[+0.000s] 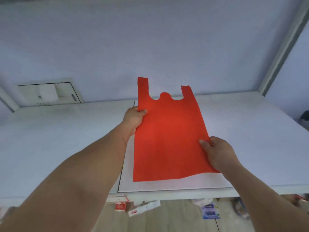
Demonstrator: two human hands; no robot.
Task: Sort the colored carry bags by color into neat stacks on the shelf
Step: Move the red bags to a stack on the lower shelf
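Note:
A flat red carry bag (168, 136) with two handle straps pointing away from me lies spread over the white shelf (66, 139). My left hand (134, 118) grips its left edge near the top, thumb on the red cloth. At the bag's lower right edge my right hand (217, 153) pinches the cloth between thumb and fingers. No other coloured bags show on the shelf.
A pale wall rises behind the shelf, with a white hatch panel (50, 92) at its left. A grey frame post (282, 47) runs up on the right. Below the shelf's front edge lie small packets (209, 210) on a wooden surface. A seam crosses the shelf near the bag.

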